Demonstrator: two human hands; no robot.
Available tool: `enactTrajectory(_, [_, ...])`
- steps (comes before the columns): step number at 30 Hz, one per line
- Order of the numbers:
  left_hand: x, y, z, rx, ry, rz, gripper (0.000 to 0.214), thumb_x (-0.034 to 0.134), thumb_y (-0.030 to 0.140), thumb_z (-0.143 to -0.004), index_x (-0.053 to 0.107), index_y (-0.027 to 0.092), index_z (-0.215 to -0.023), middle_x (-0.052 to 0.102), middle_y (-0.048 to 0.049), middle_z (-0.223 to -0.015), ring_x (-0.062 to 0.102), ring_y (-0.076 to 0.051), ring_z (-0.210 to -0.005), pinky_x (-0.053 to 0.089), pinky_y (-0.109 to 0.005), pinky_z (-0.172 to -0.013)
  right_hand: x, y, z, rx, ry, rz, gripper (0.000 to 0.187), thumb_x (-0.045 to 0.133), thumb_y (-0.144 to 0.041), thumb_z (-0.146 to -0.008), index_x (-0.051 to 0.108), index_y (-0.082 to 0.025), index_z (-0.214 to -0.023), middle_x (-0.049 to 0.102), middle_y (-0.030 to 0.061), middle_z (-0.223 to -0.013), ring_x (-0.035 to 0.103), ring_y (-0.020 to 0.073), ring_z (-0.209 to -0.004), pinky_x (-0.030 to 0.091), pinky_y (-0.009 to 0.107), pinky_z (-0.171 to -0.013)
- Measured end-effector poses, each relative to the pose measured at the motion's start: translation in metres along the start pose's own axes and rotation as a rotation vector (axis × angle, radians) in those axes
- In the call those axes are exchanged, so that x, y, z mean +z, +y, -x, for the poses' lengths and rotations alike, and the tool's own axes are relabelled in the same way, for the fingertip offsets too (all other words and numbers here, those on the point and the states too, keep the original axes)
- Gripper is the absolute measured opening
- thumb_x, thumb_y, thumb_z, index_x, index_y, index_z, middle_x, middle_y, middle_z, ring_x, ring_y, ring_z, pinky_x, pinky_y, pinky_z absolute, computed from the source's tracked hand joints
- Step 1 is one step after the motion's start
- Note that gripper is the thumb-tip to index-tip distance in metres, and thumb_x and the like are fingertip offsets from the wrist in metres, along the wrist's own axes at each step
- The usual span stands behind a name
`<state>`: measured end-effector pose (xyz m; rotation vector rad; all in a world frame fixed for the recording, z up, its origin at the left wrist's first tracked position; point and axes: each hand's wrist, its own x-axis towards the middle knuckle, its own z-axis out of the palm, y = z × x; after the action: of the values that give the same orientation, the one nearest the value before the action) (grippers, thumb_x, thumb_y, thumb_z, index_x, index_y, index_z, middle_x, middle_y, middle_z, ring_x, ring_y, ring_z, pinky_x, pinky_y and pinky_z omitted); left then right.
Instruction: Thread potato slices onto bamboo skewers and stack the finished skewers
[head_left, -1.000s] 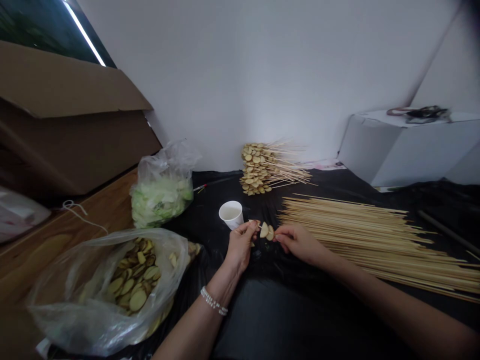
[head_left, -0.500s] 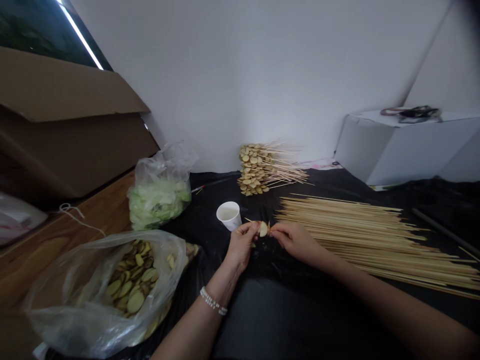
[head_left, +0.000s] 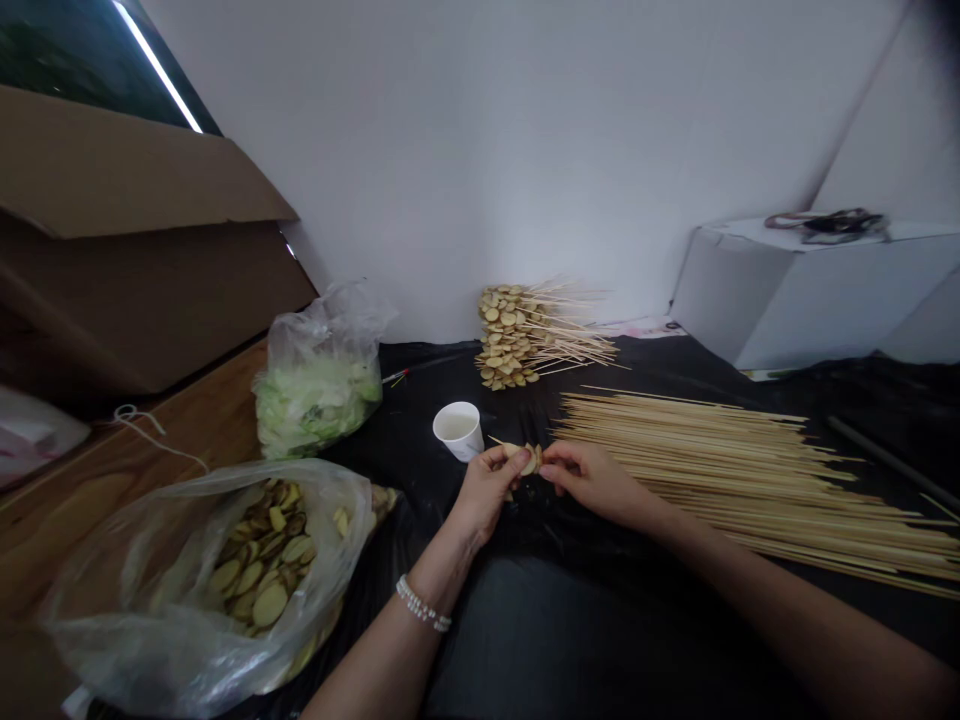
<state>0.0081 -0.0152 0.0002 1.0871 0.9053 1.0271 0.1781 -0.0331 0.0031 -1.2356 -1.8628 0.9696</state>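
You're holding a thin bamboo skewer just above the black sheet, right in front of the white paper cup. Your left hand is pinching the potato slices threaded on it, thumb and fingers closed tight around them. Your right hand is meeting it from the other side, fingertips closed on the skewer right behind the slices, so both hands are nearly touching.

The slices are looking pale yellow with a brownish skin edge, bunched close together. I can't really count them, since they're small and half covered by your fingers. The pointed tip of the skewer is poking out to the left past your left thumb.

A pearl bracelet is sitting on your left wrist. A big pile of bare skewers is lying just to the right of your right hand, and a stack of finished skewers is sitting back by the wall. An open plastic bag of slices is lying near your left arm, with a bag of greens behind it.
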Motion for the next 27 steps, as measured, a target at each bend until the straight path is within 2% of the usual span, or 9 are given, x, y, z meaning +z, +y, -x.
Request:
enactTrajectory(7, [0.0, -0.003, 0.001, -0.019, 0.01, -0.034, 0.03, 0.073, 0.042, -0.068, 0.067, 0.013, -0.072, 0.055, 0.0006, -0.062, 0.038, -0.005, -0.052, 0.025, -0.02, -0.049, 0.005, -0.003, 0.003, -0.073, 0.093, 0.143, 0.021, 0.048, -0.027, -0.085, 0.056, -0.018, -0.067, 0.056, -0.0012, -0.061, 0.05, 0.0114, -0.058, 0.035, 0.023, -0.055])
enactTrajectory(9, [0.001, -0.004, 0.001, -0.004, 0.009, -0.035, 0.03, 0.072, 0.042, -0.069, 0.067, 0.013, -0.072, 0.055, 0.0005, -0.063, 0.038, -0.005, -0.053, 0.026, -0.02, -0.05, 0.007, -0.005, 0.003, -0.048, 0.128, 0.129, 0.013, 0.051, -0.03, -0.083, 0.057, -0.018, -0.081, 0.055, -0.003, -0.059, 0.049, 0.011, -0.054, 0.034, 0.023, -0.052])
enactTrajectory(11, [0.002, -0.004, 0.001, 0.005, 0.002, -0.053, 0.03, 0.071, 0.043, -0.07, 0.066, 0.013, -0.072, 0.055, 0.0006, -0.063, 0.039, -0.005, -0.053, 0.027, -0.02, -0.051, 0.007, -0.006, 0.004, -0.03, 0.145, 0.103, 0.027, 0.055, -0.031, -0.081, 0.053, -0.018, -0.104, 0.053, -0.0059, -0.057, 0.048, 0.0109, -0.05, 0.033, 0.023, -0.051])
enactTrajectory(13, [0.003, -0.003, 0.002, 0.004, -0.003, -0.083, 0.031, 0.071, 0.044, -0.07, 0.066, 0.013, -0.073, 0.054, 0.0009, -0.062, 0.04, -0.006, -0.053, 0.027, -0.02, -0.051, 0.008, -0.007, 0.004, -0.058, 0.136, 0.1, 0.039, 0.056, -0.03, -0.081, 0.047, -0.019, -0.117, 0.051, -0.0075, -0.056, 0.047, 0.0108, -0.049, 0.033, 0.023, -0.051])
enactTrajectory(18, [0.005, -0.001, 0.003, -0.011, 0.001, -0.128, 0.035, 0.07, 0.047, -0.069, 0.067, 0.013, -0.074, 0.053, 0.0011, -0.06, 0.04, -0.006, -0.052, 0.027, -0.02, -0.05, 0.008, -0.008, 0.005, -0.117, 0.131, 0.132, 0.018, 0.052, -0.022, -0.08, 0.053, -0.019, -0.098, 0.054, -0.0042, -0.062, 0.049, 0.0106, -0.053, 0.032, 0.023, -0.051])
enactTrajectory(22, [0.008, 0.0, 0.004, -0.006, 0.031, -0.179, 0.035, 0.071, 0.047, -0.068, 0.067, 0.013, -0.074, 0.053, 0.0019, -0.057, 0.038, -0.006, -0.05, 0.026, -0.021, -0.049, 0.009, -0.007, 0.005, -0.111, 0.137, 0.142, 0.015, 0.048, -0.016, -0.077, 0.048, -0.02, -0.091, 0.055, -0.0041, -0.062, 0.048, 0.0104, -0.053, 0.03, 0.023, -0.051])
enactTrajectory(27, [0.013, -0.001, 0.005, 0.087, 0.018, -0.241, 0.034, 0.07, 0.047, -0.068, 0.07, 0.013, -0.071, 0.06, -0.0018, -0.063, 0.044, -0.009, -0.055, 0.032, -0.022, -0.053, 0.009, -0.009, 0.007, -0.119, 0.172, 0.213, 0.012, 0.048, -0.013, -0.072, 0.044, -0.021, -0.08, 0.052, -0.0043, -0.061, 0.045, 0.0103, -0.053, 0.028, 0.024, -0.052])
